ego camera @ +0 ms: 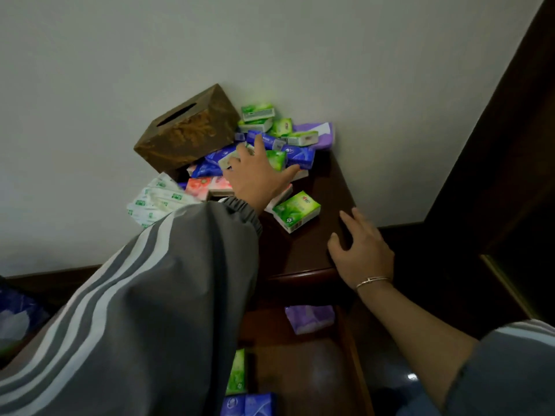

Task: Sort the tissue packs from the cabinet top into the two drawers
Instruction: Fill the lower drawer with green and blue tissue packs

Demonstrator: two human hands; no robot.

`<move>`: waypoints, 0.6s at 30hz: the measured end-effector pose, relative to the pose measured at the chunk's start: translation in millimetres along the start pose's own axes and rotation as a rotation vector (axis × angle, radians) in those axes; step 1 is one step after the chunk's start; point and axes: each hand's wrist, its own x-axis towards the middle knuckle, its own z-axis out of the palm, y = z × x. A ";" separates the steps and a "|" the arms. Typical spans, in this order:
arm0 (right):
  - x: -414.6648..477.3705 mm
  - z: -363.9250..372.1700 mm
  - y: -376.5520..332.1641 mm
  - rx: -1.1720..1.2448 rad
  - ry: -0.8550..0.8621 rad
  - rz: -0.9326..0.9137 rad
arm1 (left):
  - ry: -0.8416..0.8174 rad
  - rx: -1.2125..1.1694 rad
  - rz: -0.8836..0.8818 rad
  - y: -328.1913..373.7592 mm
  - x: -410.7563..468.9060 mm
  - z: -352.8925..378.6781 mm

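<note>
The left hand (258, 175) lies spread over the heap of packs (282, 136) at the back of the cabinet top (300, 250). Its fingers (259, 145) are straight and released, touching green and blue packs but gripping none. A brown tissue box (186, 130) stands just beside the heap. One green pack (295, 210) lies apart, nearer the front. The right hand (360, 253) rests on the cabinet's front corner, fingers splayed. Below, an open drawer (351, 355) holds a purple pack (309, 318).
</note>
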 end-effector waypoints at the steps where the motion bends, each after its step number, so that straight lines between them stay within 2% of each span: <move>1: -0.1 0.2 -0.2 0.000 0.006 -0.005 | -0.007 0.067 -0.015 3.2 2.0 3.6; 4: -1.0 0.0 -0.3 0.021 0.011 -0.012 | -0.020 0.149 -0.029 3.8 7.2 8.6; 8: -2.1 -1.3 -0.7 0.021 -0.002 -0.013 | -0.079 0.172 0.044 -6.7 16.8 2.8; 12: -2.8 -2.9 -1.8 0.013 -0.012 -0.001 | -0.085 0.038 0.101 -23.6 16.3 -2.8; 18: -3.0 -4.7 -4.5 0.004 -0.016 0.003 | -0.005 -0.203 0.183 -42.2 7.6 -15.0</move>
